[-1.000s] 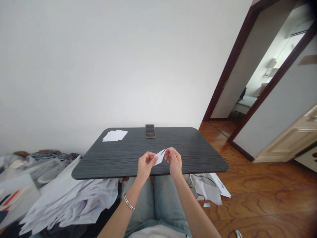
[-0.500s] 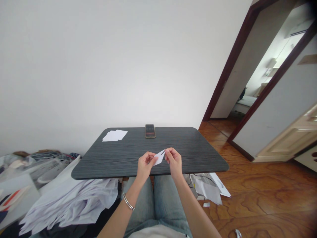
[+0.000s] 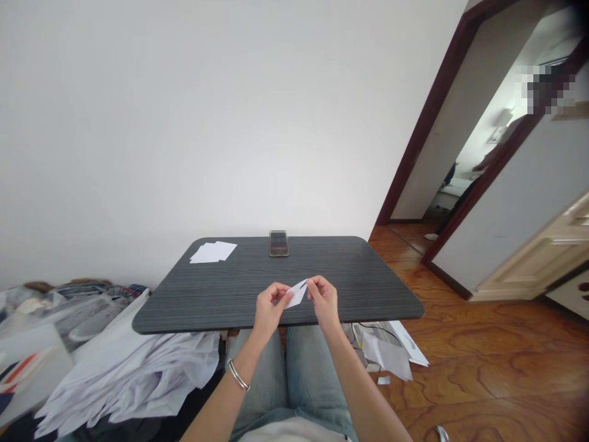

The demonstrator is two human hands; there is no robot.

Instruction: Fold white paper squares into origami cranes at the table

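matt white paper slip (image 3: 297, 293), dark wood-grain table (image 3: 230, 288), glossy wooden floor (image 3: 483, 356)

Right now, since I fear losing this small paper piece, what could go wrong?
1. The left hand and right hand pinch the small white folded paper only by fingertips, above the near edge of the dark wood-grain table; a loose grip could drop it into the lap.
2. It might vanish among the heap of white sheets lying left of the knees.

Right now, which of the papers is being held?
The small folded paper, pinched between left hand and right hand above the table near its front edge. The sheets at the far corner and the floor heap lie untouched.
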